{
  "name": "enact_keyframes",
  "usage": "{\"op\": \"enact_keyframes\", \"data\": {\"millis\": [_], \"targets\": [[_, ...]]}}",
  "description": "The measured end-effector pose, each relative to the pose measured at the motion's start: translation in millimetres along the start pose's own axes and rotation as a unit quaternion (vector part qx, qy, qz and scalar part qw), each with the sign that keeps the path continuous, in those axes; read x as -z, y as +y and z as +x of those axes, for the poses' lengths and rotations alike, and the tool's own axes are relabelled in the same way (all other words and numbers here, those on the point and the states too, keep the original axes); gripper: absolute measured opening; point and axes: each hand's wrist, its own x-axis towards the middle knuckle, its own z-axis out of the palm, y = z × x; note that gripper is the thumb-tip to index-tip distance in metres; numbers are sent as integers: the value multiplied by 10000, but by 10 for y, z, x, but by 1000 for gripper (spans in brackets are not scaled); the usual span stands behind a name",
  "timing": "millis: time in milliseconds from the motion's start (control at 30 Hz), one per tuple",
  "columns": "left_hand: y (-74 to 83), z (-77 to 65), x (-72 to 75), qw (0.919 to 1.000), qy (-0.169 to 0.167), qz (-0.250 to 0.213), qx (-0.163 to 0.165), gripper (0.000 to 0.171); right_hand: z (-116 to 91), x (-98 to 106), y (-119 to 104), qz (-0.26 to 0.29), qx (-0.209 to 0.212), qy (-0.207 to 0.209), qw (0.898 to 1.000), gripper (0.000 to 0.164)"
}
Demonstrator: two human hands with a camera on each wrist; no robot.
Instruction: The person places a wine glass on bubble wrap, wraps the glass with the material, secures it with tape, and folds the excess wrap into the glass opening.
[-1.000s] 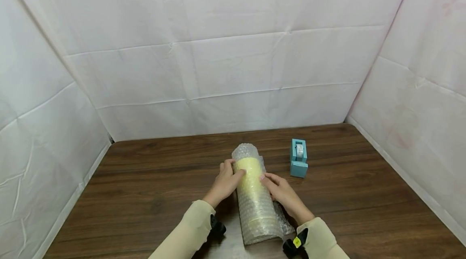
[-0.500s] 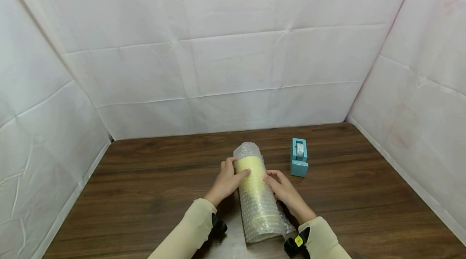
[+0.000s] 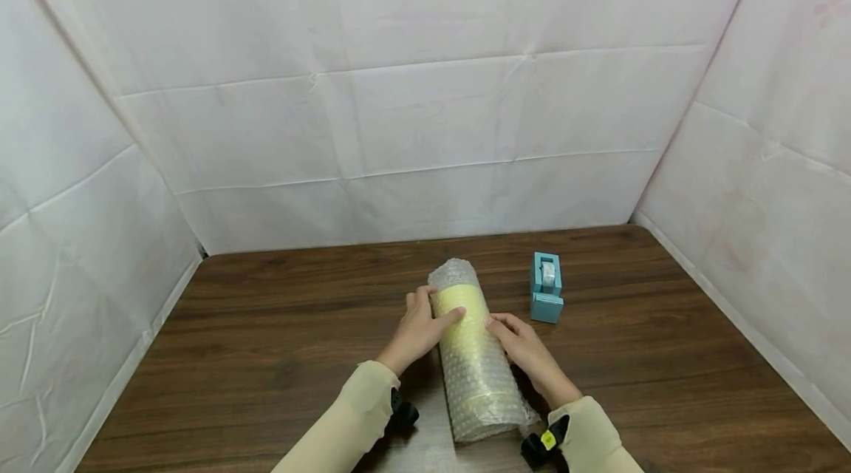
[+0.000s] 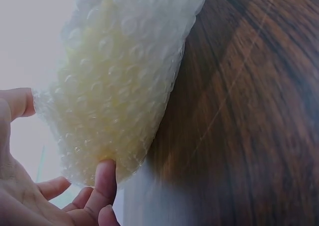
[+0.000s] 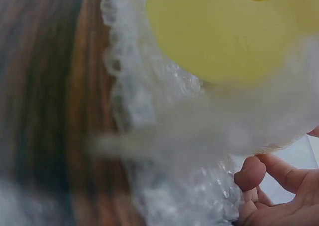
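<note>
A yellow cylinder (image 3: 463, 303) lies wrapped in clear bubble wrap (image 3: 477, 377), lengthwise on the table. My left hand (image 3: 419, 327) grips its left side, thumb on top and fingers down the side. Close up in the left wrist view, fingertips of the left hand (image 4: 60, 198) press the bubbles. On the other side, my right hand (image 3: 525, 347) holds the wrap, its thumb against the roll's upper right side. The cylinder's round yellow end (image 5: 224, 32), with a small hole, shows through the wrap's mouth in the right wrist view. Fingers of the right hand (image 5: 284, 191) are bent at the wrap.
A blue tape dispenser (image 3: 547, 288) with a roll of clear tape stands to the right of the bundle. The dark wooden table (image 3: 279, 325) is bordered by white sheeting (image 3: 425, 133) at the back and sides. Loose wrap (image 3: 530, 414) sticks out near the right wrist.
The wrapped cylinder has rolled slightly to the right, and both hands have moved along with it. Less of the loose wrap shows on its right side. The tape dispenser stays put.
</note>
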Motion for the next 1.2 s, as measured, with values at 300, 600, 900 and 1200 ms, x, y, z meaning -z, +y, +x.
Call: {"op": "enact_keyframes", "data": {"millis": [300, 600, 900, 1200], "targets": [[28, 8, -33, 10000, 10, 8, -3, 77, 135, 50, 180, -131, 91, -1, 9999, 51], [53, 32, -76, 10000, 66, 15, -47, 75, 138, 106, 201, -299, -32, -21, 9995, 50], [54, 42, -90, 10000, 85, 33, -19, 75, 129, 118, 185, -340, -203, -88, 9992, 50], [42, 31, -87, 10000, 59, 63, -9, 76, 123, 136, 198, -198, -267, -258, 9991, 59]]}}
